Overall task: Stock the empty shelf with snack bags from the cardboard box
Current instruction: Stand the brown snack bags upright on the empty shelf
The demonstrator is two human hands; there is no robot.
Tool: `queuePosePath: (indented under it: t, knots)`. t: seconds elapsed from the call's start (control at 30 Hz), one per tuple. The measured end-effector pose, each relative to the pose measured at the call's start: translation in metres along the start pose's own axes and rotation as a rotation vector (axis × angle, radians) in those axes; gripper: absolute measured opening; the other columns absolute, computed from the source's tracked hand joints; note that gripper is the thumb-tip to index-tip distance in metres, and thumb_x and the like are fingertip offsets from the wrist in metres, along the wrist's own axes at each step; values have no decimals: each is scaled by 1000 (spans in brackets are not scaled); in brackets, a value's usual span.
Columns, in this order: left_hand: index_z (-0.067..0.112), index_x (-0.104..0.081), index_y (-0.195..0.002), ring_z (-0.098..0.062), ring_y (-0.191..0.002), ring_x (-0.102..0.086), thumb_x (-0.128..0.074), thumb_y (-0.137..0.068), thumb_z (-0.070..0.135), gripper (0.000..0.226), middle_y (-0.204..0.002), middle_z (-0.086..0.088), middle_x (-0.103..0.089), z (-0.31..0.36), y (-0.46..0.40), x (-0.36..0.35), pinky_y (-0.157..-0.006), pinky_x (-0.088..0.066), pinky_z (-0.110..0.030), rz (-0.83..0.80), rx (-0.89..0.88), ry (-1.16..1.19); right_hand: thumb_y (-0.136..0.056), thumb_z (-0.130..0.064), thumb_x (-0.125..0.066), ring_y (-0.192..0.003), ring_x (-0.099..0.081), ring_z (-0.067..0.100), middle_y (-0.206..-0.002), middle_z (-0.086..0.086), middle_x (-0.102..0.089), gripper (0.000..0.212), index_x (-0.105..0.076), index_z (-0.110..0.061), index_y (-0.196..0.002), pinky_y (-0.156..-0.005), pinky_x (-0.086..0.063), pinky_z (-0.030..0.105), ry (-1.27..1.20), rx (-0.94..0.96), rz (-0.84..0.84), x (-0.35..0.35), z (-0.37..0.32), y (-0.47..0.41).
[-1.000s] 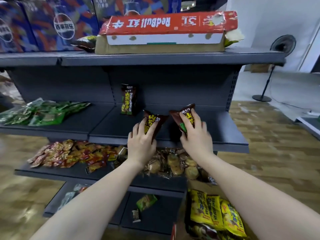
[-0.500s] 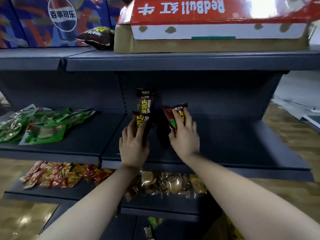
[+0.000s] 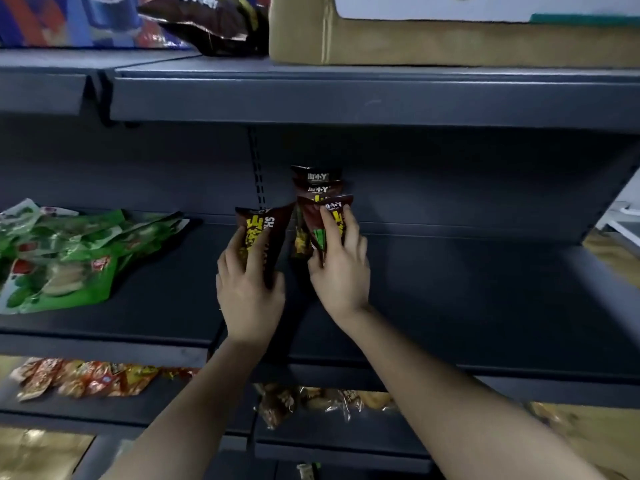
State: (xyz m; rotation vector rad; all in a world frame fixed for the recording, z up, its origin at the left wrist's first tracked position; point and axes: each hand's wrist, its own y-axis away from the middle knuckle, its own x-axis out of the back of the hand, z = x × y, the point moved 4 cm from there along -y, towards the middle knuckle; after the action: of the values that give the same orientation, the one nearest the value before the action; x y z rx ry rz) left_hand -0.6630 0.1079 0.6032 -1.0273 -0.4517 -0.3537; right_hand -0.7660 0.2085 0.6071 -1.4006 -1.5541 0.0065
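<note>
My left hand grips a dark brown snack bag with yellow lettering, held upright over the dark grey shelf. My right hand holds a second brown snack bag pressed against a small row of the same bags standing at the shelf's back wall. The two held bags are a little apart. The cardboard box sits on the shelf above, at the top right, only its lower side in view.
Green snack bags lie in a pile on the left half of the same shelf. A dark bag rests beside the box above. Red and orange packets and clear-wrapped pastries fill the shelf below.
Both hands moved deeper into the shelf with their bags. The right bag now touches the row standing at the back wall. The view came closer and tilted up.
</note>
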Motion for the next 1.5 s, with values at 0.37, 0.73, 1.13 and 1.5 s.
queuePosePath:
  t: [0.37,0.73,1.13,1.5]
  knots:
    - [17,-47,-135,-32,-125,-39,-70,-73,5,67,-139,-14,-40,-27,0,-5,-90,-46,-53,-12,58,56,-81,-21,-68,-124,-37,32,-155,8,-21,77,-28,-29,-147,-89,-49,50,94,-90,88,-39,-3,-15]
    - [20,-44,-133,-29,-126,-38,-68,-74,5,65,-139,-14,-40,-24,-5,-14,-90,-47,-53,1,56,106,-87,-47,-56,-119,-43,35,-155,18,-21,75,-23,-25,-151,-85,-48,47,247,21,49,-47,-1,-7]
    - [20,-42,-132,-28,-126,-40,-60,-82,14,53,-139,-17,-39,7,-5,-16,-93,-47,-49,51,-38,172,-92,-50,-38,-135,-30,32,-154,13,-22,66,-26,-19,-150,-101,-38,50,142,13,23,-38,9,-10]
    - [13,-39,-129,-36,-122,-45,-56,-81,10,51,-138,-22,-41,47,3,-52,-98,-38,-42,56,-12,139,-92,-16,-48,-120,-39,33,-136,18,-37,29,-58,-4,-118,-101,-12,8,-44,-3,111,31,55,28]
